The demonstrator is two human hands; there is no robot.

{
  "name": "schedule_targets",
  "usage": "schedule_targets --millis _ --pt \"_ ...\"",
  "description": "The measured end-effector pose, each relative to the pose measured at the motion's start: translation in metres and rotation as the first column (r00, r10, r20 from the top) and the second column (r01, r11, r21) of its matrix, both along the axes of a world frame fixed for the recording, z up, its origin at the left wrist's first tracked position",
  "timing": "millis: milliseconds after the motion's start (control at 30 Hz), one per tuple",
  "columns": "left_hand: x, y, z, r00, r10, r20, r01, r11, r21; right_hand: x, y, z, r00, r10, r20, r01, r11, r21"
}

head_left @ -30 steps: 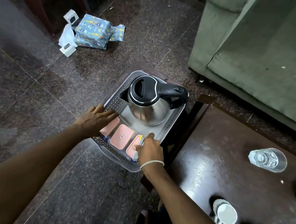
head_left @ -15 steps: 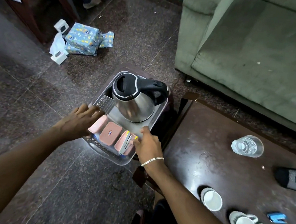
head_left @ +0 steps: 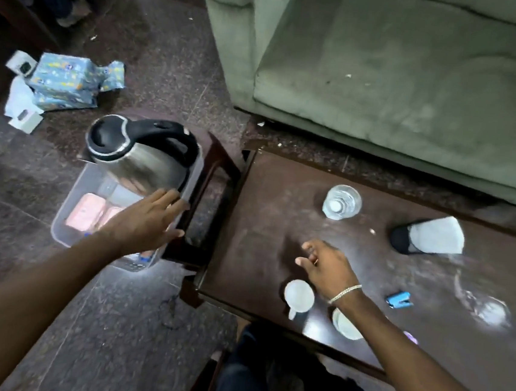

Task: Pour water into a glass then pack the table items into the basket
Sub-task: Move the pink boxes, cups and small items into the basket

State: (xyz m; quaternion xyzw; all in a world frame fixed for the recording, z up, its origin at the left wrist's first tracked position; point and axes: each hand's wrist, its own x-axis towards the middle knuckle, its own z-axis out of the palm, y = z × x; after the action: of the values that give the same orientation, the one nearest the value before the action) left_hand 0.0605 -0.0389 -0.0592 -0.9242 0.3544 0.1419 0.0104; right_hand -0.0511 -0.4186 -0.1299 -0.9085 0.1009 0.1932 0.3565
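Observation:
A clear plastic basket stands on the floor left of the table, holding a steel kettle with a black lid and handle, and pink-lidded boxes. My left hand hovers flat over the basket's right rim, fingers spread, holding nothing. My right hand is over the dark wooden table, fingers loosely apart, empty, just above a white mug. A second white mug is partly hidden under my wrist. A glass of water stands further back on the table.
On the table also lie a black-and-white sock-like item, a small blue object and an overturned clear glass. A green sofa stands behind. A blue wrapped package lies on the floor at the left.
My right hand has left the basket and swung right over the table toward the mugs. My left hand moved from the basket's left rim to its right side. The view panned right.

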Motion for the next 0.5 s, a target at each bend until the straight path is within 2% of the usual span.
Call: schedule_targets --millis 100,267,400,500 --pt "-0.004 -0.056 -0.011 0.998 -0.047 -0.038 0.047 0.999 -0.016 -0.021 -0.049 -0.005 1.0 0.013 -0.003 -0.013 0.999 -0.049" --pt "-0.032 -0.149 -0.044 0.98 -0.081 -0.182 0.075 0.996 -0.043 -0.059 -0.103 -0.012 1.0 0.017 -0.013 -0.018 0.995 -0.099" --pt "-0.064 -0.21 -0.075 0.949 -0.087 -0.303 0.093 0.996 0.006 -0.087 -0.125 -0.024 0.99 0.123 -0.072 -0.132 0.981 -0.139" --pt "-0.091 -0.237 -0.091 0.93 -0.008 -0.368 0.036 0.997 0.068 -0.102 -0.123 -0.033 0.976 0.175 -0.13 -0.207 0.929 -0.307"
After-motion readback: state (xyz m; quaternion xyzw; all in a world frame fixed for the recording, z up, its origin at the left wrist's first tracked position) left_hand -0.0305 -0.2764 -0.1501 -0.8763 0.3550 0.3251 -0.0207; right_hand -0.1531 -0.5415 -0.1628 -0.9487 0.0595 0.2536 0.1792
